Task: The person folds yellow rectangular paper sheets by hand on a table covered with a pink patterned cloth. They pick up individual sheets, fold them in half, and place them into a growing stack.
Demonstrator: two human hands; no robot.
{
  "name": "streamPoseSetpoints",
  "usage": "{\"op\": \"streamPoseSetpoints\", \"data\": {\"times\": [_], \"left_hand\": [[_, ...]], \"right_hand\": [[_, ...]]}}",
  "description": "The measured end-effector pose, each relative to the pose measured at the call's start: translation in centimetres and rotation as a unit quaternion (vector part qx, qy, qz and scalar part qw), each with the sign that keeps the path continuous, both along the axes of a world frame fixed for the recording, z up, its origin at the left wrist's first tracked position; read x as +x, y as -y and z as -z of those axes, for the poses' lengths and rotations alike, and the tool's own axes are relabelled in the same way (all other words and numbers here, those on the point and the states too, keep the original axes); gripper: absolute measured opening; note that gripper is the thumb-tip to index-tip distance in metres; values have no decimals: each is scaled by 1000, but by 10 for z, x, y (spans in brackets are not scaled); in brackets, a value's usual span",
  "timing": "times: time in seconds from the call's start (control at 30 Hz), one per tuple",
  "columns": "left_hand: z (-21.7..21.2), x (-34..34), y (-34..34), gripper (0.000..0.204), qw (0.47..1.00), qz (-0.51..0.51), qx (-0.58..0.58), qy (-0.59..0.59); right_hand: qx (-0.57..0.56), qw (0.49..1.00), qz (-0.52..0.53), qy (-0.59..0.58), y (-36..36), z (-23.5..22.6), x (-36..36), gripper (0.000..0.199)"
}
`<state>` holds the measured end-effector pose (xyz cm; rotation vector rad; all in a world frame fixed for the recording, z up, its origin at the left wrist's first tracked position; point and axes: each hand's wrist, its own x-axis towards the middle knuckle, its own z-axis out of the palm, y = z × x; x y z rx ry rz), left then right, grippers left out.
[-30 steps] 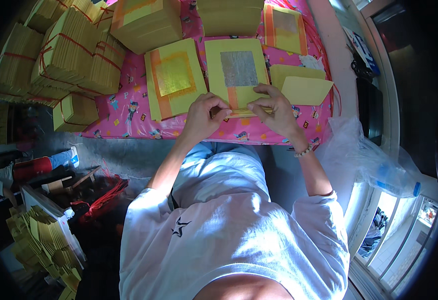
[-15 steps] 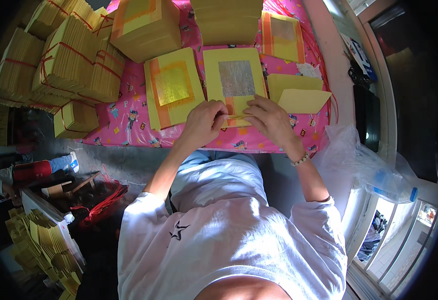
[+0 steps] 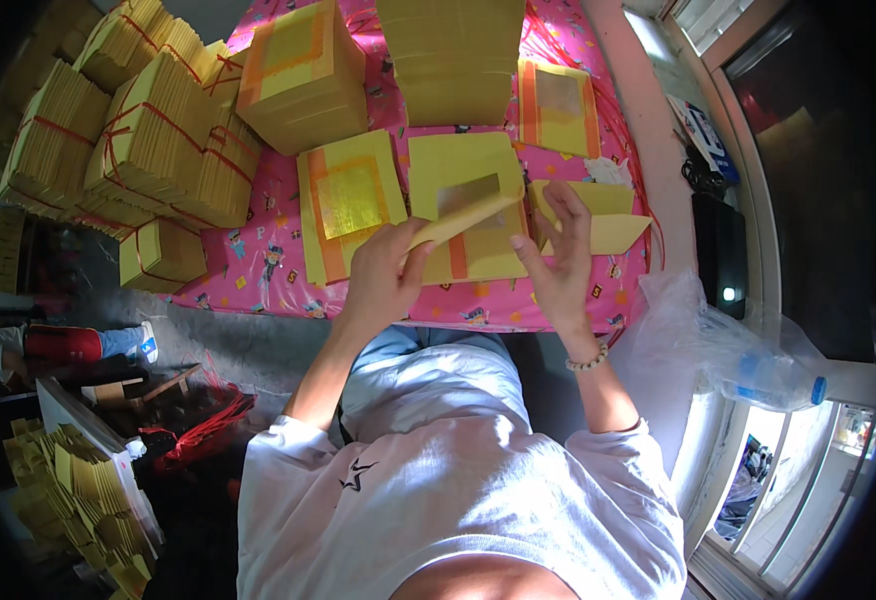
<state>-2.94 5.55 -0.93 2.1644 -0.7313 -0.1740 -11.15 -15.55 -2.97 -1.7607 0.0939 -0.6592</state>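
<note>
Left hand (image 3: 373, 275) grips the near end of a yellow paper (image 3: 466, 216), which slants toward 2 o'clock over silver-patched sheets (image 3: 480, 262); the right hand (image 3: 562, 262), fingers spread wide, is at the paper's 3 o'clock. Gold-patched sheets (image 3: 351, 203) lie on the pink table (image 3: 293, 288) at the silver-patched ones' 9 o'clock.

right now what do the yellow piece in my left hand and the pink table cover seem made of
Yellow piece: likely matte paper, going by its plain, dull surface. Pink table cover: probably glossy plastic, from its bright reflections, though coated cloth is possible.
</note>
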Motion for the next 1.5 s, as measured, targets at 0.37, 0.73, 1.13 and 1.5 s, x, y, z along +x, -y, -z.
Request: {"op": "streamPoseSetpoints", "data": {"times": [0.37, 0.73, 1.13, 1.5], "left_hand": [[43, 13, 1, 41, 911, 49, -292, -286], [59, 27, 34, 66, 944, 98, -302, -96], [58, 23, 46, 56, 949, 60, -277, -135], [38, 19, 46, 45, 868, 65, -370, -325]], "right_hand": [[222, 950, -171, -134, -6, 25, 28, 75], [21, 984, -162, -75, 1, 15, 32, 53], [138, 981, -112, -74, -7, 35, 32, 47], [217, 964, -65, -138, -9, 11, 33, 39]]}}
